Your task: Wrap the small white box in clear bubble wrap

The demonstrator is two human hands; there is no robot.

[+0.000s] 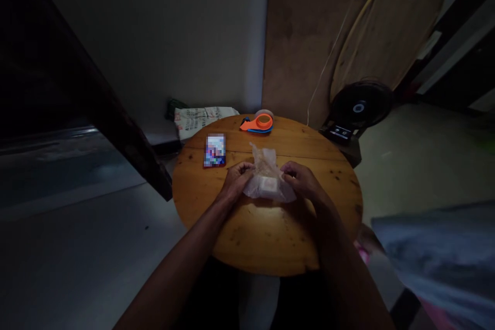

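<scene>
Gripped from both sides over the middle of the round, varnished wooden table (266, 237): a crinkled clear plastic bag (266, 178) with a small white block inside, left hand (236, 179) pinching its left edge, right hand (300, 179) closed on the right edge, likely to hold the film taut with the block down on the wood. Pushed back beyond the hands, probably to keep working room: a red-edged phone (214, 150) lying flat at the left, an orange and blue tape dispenser (258, 124) near the far rim.
</scene>
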